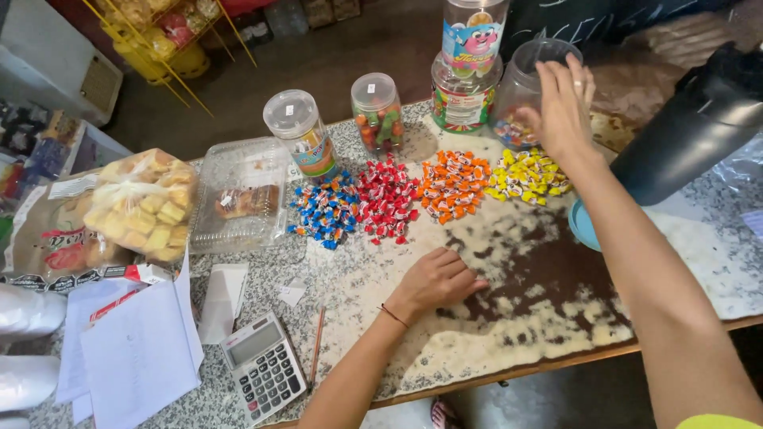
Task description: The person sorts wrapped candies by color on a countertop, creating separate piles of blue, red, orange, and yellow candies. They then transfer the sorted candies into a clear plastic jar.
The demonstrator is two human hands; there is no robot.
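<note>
My right hand (563,107) is raised with its fingers (574,75) spread and empty, hovering at the mouth of a clear open jar (524,83) that holds a shallow layer of mixed wrapped sweets. My left hand (435,280) lies palm down on the speckled surface (509,318), fingers loosely together, holding nothing.

Just below the right hand sits the yellow candy pile (531,176), and beside it, in a row running leftward, the orange pile (455,184), the red pile (387,199) and the blue pile (323,210). I judge the sorting by colour well advanced: four separate heaps are laid out, while some sweets remain in the open jar.

Behind the piles stand a lidded round jar of orange and green sweets (377,111), a lidded clear tube with a colourful band label (304,133), and two stacked jars (467,67) with bright cartoon labels. Further left lie a clear hinged pastry box (238,195), a bag of pale yellow cubes (143,205) resting on a printed packet, loose white papers (143,349), a grey calculator (262,368) and a pencil (317,345). A dark cylindrical object (683,131) leans over a blue dish (582,225) at my right.
</note>
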